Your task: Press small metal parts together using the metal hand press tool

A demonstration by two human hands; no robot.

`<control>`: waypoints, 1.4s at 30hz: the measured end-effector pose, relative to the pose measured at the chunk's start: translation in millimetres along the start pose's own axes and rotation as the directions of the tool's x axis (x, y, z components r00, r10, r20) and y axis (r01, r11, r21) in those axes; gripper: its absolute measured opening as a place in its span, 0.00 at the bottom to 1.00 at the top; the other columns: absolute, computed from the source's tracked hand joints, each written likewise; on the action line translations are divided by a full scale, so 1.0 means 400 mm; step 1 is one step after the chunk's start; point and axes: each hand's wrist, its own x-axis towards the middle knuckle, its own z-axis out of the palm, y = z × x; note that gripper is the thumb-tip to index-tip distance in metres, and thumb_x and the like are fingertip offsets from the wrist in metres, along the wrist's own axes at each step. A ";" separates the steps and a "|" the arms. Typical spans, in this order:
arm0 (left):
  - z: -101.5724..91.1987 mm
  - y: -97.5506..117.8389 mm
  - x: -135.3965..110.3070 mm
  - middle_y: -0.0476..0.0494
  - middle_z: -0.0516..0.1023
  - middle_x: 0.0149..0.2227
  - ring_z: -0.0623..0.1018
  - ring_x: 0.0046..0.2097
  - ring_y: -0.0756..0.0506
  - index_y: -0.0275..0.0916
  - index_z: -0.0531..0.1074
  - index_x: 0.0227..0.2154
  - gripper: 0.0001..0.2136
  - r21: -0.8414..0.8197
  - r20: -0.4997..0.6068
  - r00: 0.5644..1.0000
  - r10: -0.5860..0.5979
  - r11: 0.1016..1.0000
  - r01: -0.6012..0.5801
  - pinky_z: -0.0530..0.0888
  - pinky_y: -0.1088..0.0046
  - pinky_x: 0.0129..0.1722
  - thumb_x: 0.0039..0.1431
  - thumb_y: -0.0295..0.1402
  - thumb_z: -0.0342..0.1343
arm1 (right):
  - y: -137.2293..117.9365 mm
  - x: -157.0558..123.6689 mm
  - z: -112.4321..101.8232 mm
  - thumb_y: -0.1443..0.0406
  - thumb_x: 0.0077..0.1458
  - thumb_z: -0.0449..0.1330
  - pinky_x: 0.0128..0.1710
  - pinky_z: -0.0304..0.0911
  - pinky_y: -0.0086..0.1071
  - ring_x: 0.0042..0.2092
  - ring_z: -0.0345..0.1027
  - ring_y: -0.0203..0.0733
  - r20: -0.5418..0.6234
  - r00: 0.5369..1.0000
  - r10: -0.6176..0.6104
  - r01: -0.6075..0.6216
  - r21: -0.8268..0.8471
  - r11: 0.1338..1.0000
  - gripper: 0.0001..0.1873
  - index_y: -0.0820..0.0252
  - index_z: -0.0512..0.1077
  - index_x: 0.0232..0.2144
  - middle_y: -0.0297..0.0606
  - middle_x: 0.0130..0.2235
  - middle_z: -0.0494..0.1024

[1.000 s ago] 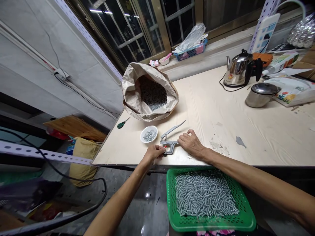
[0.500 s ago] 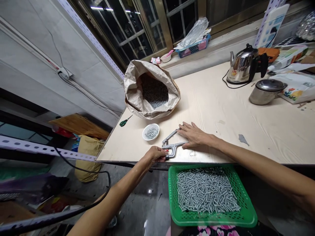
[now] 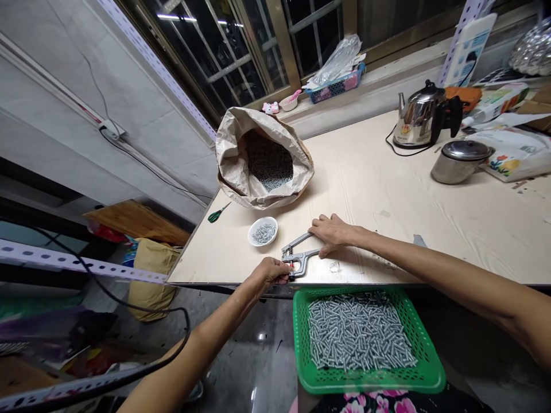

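A grey pair of snap-fastener pliers [image 3: 301, 263] lies on the table near its front edge, its two handles spread apart. My right hand [image 3: 332, 234] curls over both handle ends. My left hand [image 3: 274, 271] pinches at the jaw, where a small red part shows; what its fingertips hold is hidden. Just beyond the pliers is a small white bowl [image 3: 251, 240] of metal screws. A green plastic basket [image 3: 303, 367], filled with silver screws, sits below the table edge, by my lap.
A large paper sack [image 3: 232, 172] with screws inside stands open at the back left. Green-handled scissors [image 3: 214, 217] lie beside it. Further right are a steel kettle [image 3: 415, 123], a lidded steel pot [image 3: 456, 166] and plastic packaging [image 3: 516, 152]. A grey scrap [image 3: 419, 240] lies by my right forearm.
The fingers of my right hand have curled in more on the pliers' handles. My left hand stays at the jaw. The view has shifted slightly.
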 end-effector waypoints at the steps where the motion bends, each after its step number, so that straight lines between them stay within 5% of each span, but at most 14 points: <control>1: 0.005 -0.004 -0.003 0.49 0.69 0.14 0.68 0.20 0.51 0.35 0.68 0.14 0.14 0.085 -0.046 0.997 0.059 0.995 -0.055 0.67 0.73 0.25 0.39 0.38 0.65 | -0.004 -0.001 0.001 0.49 0.41 0.70 0.37 0.54 0.39 0.44 0.59 0.52 -0.010 1.000 0.004 -0.004 0.000 1.000 0.29 0.60 0.70 0.41 0.44 0.43 0.70; 3: 0.022 -0.010 -0.009 0.45 0.73 0.21 0.72 0.27 0.47 0.34 0.72 0.20 0.13 0.322 -0.168 0.944 0.284 0.921 -0.220 0.69 0.70 0.31 0.44 0.40 0.62 | -0.010 -0.003 0.004 0.52 0.41 0.71 0.36 0.54 0.38 0.44 0.60 0.51 -0.042 0.999 0.009 -0.009 0.001 1.000 0.27 0.59 0.70 0.40 0.43 0.42 0.70; 4: 0.033 -0.011 -0.009 0.42 0.76 0.27 0.74 0.32 0.45 0.33 0.74 0.26 0.12 0.453 -0.198 0.881 0.430 0.837 -0.307 0.70 0.68 0.35 0.46 0.39 0.62 | -0.013 -0.005 0.005 0.53 0.41 0.71 0.36 0.54 0.37 0.44 0.60 0.50 -0.055 0.998 0.009 -0.009 0.000 1.000 0.26 0.59 0.71 0.39 0.43 0.41 0.71; 7: 0.061 0.006 0.004 0.35 0.72 0.50 0.70 0.51 0.39 0.35 0.70 0.47 0.23 0.708 -0.087 0.683 0.726 0.527 -0.470 0.67 0.62 0.50 0.48 0.37 0.63 | -0.022 -0.011 0.005 0.53 0.42 0.70 0.36 0.54 0.37 0.44 0.60 0.50 -0.042 0.999 0.015 -0.015 -0.005 1.000 0.26 0.60 0.71 0.41 0.43 0.43 0.71; 10: 0.070 0.044 0.031 0.34 0.68 0.55 0.67 0.54 0.37 0.36 0.64 0.54 0.27 0.773 0.122 0.671 0.732 0.354 -0.527 0.65 0.61 0.52 0.51 0.37 0.61 | -0.034 -0.019 -0.001 0.51 0.42 0.70 0.37 0.55 0.38 0.45 0.61 0.51 0.002 0.999 0.035 -0.034 -0.029 0.999 0.30 0.61 0.71 0.43 0.45 0.44 0.71; 14: 0.063 0.082 0.050 0.37 0.73 0.46 0.70 0.47 0.39 0.36 0.67 0.50 0.21 0.794 0.274 0.687 0.673 0.245 -0.557 0.67 0.63 0.47 0.54 0.37 0.59 | -0.052 -0.021 -0.001 0.50 0.46 0.68 0.37 0.56 0.38 0.44 0.63 0.50 -0.014 0.999 0.044 -0.045 -0.057 0.997 0.25 0.62 0.73 0.40 0.46 0.42 0.72; 23: 0.078 0.061 0.054 0.39 0.74 0.38 0.70 0.43 0.41 0.35 0.73 0.38 0.09 0.745 0.139 0.676 0.724 0.373 -0.553 0.68 0.65 0.42 0.57 0.33 0.56 | -0.097 -0.005 0.041 0.69 0.56 0.61 0.32 0.55 0.35 0.39 0.63 0.45 -0.131 0.990 0.061 -0.069 -0.059 0.996 0.01 0.62 0.73 0.32 0.44 0.36 0.73; 32: 0.086 0.062 0.062 0.41 0.74 0.33 0.70 0.41 0.42 0.36 0.74 0.30 0.05 0.730 0.131 0.687 0.715 0.399 -0.555 0.67 0.67 0.40 0.56 0.32 0.57 | -0.087 -0.032 0.056 0.72 0.60 0.53 0.38 0.57 0.35 0.37 0.60 0.42 -0.176 0.984 -0.026 0.030 0.018 0.999 0.07 0.61 0.69 0.31 0.41 0.35 0.72; 35: 0.085 0.065 0.058 0.38 0.74 0.37 0.71 0.43 0.40 0.34 0.74 0.37 0.08 0.774 0.124 0.703 0.700 0.375 -0.510 0.68 0.66 0.42 0.56 0.33 0.57 | -0.081 -0.028 0.057 0.70 0.59 0.56 0.38 0.58 0.37 0.39 0.61 0.45 -0.157 0.988 0.015 -0.018 -0.019 1.000 0.02 0.62 0.70 0.34 0.43 0.37 0.72; 37: 0.074 0.064 0.050 0.36 0.74 0.43 0.71 0.46 0.40 0.33 0.71 0.46 0.17 0.769 0.109 0.698 0.708 0.385 -0.510 0.68 0.65 0.46 0.54 0.33 0.60 | -0.072 -0.028 0.053 0.65 0.57 0.61 0.41 0.59 0.39 0.43 0.61 0.48 -0.188 0.982 0.010 -0.015 -0.027 1.000 0.10 0.64 0.69 0.41 0.47 0.42 0.71; 40: 0.046 0.055 0.023 0.34 0.72 0.47 0.71 0.49 0.41 0.33 0.68 0.52 0.22 0.733 -0.020 0.698 0.716 0.485 -0.477 0.67 0.67 0.48 0.55 0.36 0.58 | -0.061 -0.046 0.045 0.59 0.55 0.64 0.48 0.56 0.41 0.50 0.58 0.51 -0.297 0.953 -0.054 0.054 -0.009 0.998 0.25 0.66 0.64 0.50 0.50 0.49 0.68; 42: 0.028 0.044 -0.002 0.36 0.74 0.43 0.73 0.46 0.42 0.33 0.74 0.42 0.15 0.722 -0.180 0.751 0.635 0.604 -0.337 0.68 0.69 0.43 0.60 0.40 0.52 | -0.061 -0.065 0.044 0.59 0.55 0.64 0.49 0.55 0.41 0.50 0.57 0.50 -0.331 0.940 -0.081 0.091 0.014 0.996 0.23 0.63 0.65 0.49 0.47 0.49 0.68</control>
